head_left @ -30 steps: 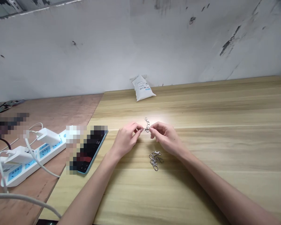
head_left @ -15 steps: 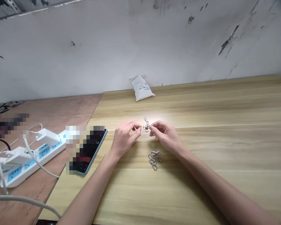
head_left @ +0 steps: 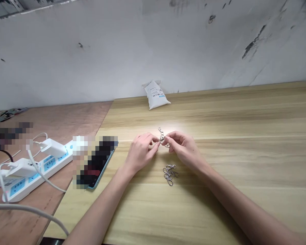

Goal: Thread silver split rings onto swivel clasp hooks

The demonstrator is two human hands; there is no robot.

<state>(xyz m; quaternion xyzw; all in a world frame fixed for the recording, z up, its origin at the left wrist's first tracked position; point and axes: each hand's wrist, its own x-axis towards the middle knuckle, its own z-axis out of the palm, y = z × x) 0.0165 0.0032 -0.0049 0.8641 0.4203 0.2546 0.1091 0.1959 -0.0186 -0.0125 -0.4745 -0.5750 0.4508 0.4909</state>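
Head view: the only one; 12 o'clock points away from the person, toward the wall (head_left: pixel 117 51).
Left hand: the left hand (head_left: pixel 144 149) comes in from 7 o'clock, back of the hand upward, thumb and forefinger brought almost together.
Left grip: nearly closed, a pinch at the near end of a small silvery metal piece (head_left: pixel 162 139).
Right hand: the right hand (head_left: pixel 183 148) comes in from 4 o'clock and faces the left, their fingertips just beside each other.
Right grip: thumb and forefinger pressed together on the same metal piece; the other fingers curl behind.
Metal piece: between the two sets of fingertips, partly covered, so its exact shape is hard to tell.
Linked clasps: the linked clasps (head_left: pixel 160 130) show just past the fingertips at 12 o'clock; whether they join the pinched piece cannot be told.
Loose clasps: a small heap of loose clasps (head_left: pixel 170 174) lies on the wood-grained surface (head_left: pixel 244 143), between 5 and 6 o'clock from the fingertips.
White packet: the white packet (head_left: pixel 156 97), with a printed label, sits near the wall at 12 o'clock.
Phone: the phone (head_left: pixel 98 170), partly pixelated, lies toward 8 o'clock from the left hand.
Power strip: the white power strip (head_left: pixel 22 189), chargers plugged in, lies at 9 o'clock beyond the phone.
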